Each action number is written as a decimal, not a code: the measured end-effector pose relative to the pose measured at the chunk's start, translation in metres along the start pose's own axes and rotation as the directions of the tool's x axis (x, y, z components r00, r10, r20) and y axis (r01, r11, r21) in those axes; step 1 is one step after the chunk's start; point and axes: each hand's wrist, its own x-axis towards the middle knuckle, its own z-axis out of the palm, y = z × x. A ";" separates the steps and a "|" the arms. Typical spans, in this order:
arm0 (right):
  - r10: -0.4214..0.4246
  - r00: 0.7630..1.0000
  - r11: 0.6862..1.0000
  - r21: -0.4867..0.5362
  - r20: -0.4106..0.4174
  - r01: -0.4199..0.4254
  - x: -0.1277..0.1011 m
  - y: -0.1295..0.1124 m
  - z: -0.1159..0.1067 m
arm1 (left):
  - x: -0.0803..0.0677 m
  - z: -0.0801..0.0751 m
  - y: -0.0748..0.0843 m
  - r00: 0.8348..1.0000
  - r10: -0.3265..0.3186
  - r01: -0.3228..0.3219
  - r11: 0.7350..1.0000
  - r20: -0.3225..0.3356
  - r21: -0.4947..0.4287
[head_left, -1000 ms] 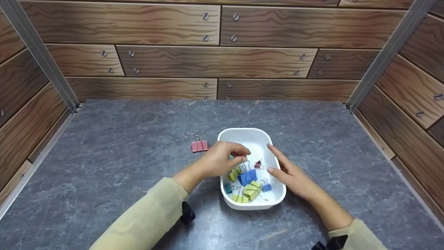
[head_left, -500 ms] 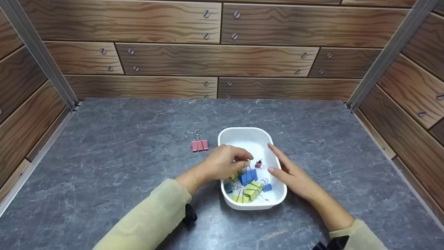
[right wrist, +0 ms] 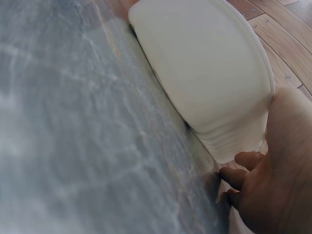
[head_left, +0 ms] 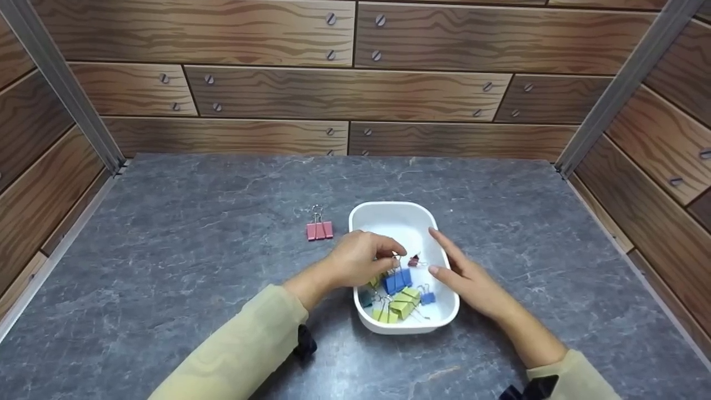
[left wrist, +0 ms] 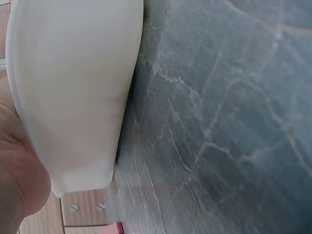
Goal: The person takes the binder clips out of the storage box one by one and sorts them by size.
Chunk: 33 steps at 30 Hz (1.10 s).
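Nearest the person, close to the worktop's near edge and a bit right of centre, sits the white tray [head_left: 439,325] with a jumble of binder clips in its near half: yellow-green ones [head_left: 401,306], a small blue one [head_left: 426,299], a teal one at the near-left wall.

The left hand [head_left: 358,260] reaches over the tray's left rim, fingers curled in a pinch on the wire handle of the big blue clip [head_left: 397,281], which lies amid the pile. The right hand [head_left: 466,278] rests along the tray's right rim, fingers straight and relaxed, gripping nothing (it looks to be steadying the tray).

Risks, as I judge them:
- Wire handles in the pile look interlocked, so lifting the blue clip could drag a yellow-green neighbour up w/ it, then drop it over the rim.
- A pinch on thin wire is weak; the clip may swivel or slip back.
- The tray is light, so an upward tug could tip or slide it if the right hand comes off.

Further in, a small dark red clip [head_left: 414,261] lies mid-tray. Beyond the tray's far-left corner, apart from it, a pink clip [head_left: 319,230] stands on the bare worktop [head_left: 194,233].
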 end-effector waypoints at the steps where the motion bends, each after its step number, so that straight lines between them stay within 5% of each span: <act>1: -0.001 1.000 1.000 -0.004 0.000 0.001 0.000 0.000 0.000 | 0.000 0.000 0.000 1.000 0.002 -0.002 1.000 -0.004 0.001; 33: 0.004 1.000 1.000 0.026 0.006 -0.004 -0.001 0.001 0.000 | 0.000 0.005 -0.001 0.999 -0.003 -0.001 0.997 -0.053 -0.073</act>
